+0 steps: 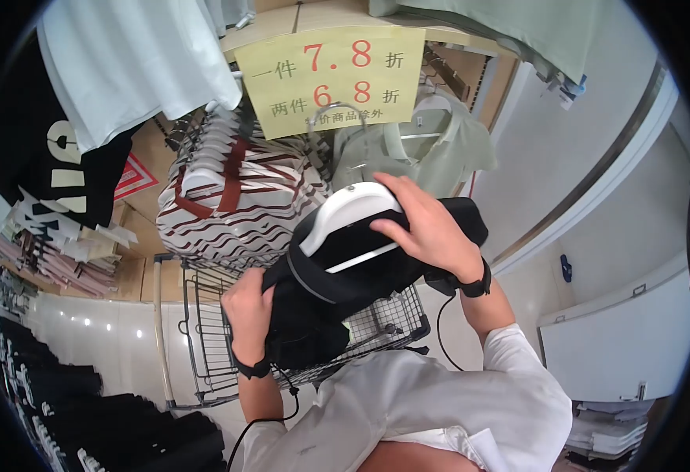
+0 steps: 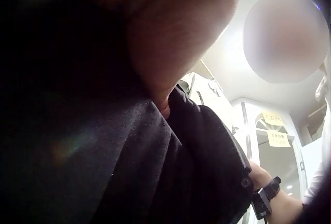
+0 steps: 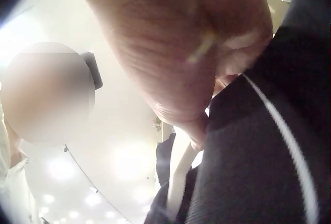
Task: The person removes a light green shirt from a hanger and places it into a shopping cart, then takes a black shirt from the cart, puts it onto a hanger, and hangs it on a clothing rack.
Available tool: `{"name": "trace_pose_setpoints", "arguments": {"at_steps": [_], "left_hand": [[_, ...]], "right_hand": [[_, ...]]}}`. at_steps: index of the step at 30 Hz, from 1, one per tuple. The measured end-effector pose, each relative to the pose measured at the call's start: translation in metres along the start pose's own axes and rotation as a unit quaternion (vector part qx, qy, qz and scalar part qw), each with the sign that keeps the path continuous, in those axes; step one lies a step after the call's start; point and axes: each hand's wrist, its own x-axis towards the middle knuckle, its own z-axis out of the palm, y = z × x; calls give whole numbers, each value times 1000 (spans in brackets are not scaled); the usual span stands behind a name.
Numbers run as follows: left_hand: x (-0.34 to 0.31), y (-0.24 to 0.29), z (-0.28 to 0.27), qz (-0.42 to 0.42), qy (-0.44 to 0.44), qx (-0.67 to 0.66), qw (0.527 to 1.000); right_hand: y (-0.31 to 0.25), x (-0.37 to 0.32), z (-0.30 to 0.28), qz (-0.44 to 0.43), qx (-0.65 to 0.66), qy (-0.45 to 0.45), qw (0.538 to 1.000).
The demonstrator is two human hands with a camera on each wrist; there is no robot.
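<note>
Several fingers [image 1: 401, 191], garment [image 1: 305, 324] edges, cart [image 1: 372, 322] seemingly beneath

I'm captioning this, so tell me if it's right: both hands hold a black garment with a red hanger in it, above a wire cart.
The colour is wrong: the head view shows a white hanger, not red. The left hand and right hand do hold the black garment, above a wire cart.
</note>
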Motion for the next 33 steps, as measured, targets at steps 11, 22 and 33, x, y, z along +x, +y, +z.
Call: {"name": "trace_pose_setpoints", "arguments": {"at_steps": [11, 22, 33], "left_hand": [[-9, -36, -42, -71, 121, -185, 973], [-31, -17, 42, -256, -23, -428, 867], [-110, -22, 106, -322, -206, -418, 824]], "right_hand": [[10, 9, -75, -77, -90, 170, 978], [36, 4, -241, -61, -273, 341, 897], [124, -58, -250, 65, -350, 294, 887]]}}
